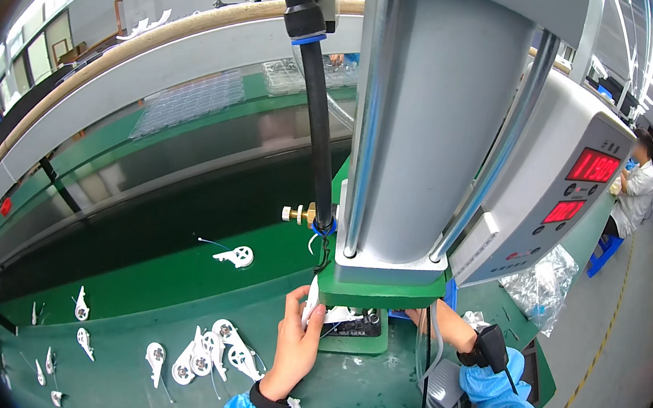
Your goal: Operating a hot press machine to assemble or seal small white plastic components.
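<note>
One white plastic part [311, 303], light, stiff and thin, is pinched by its edge in my left hand [296, 346]; my right hand [420, 318] is hidden under the press [424, 126], its grip unclear.

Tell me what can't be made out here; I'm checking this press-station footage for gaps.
Head view:
- Right hand: fingers hidden under the green press plate.
- Fixture contents: shadowed by the plate, unclear.
- White part in left hand: fingers cover it.
- Far trays: too small, blurred.
</note>
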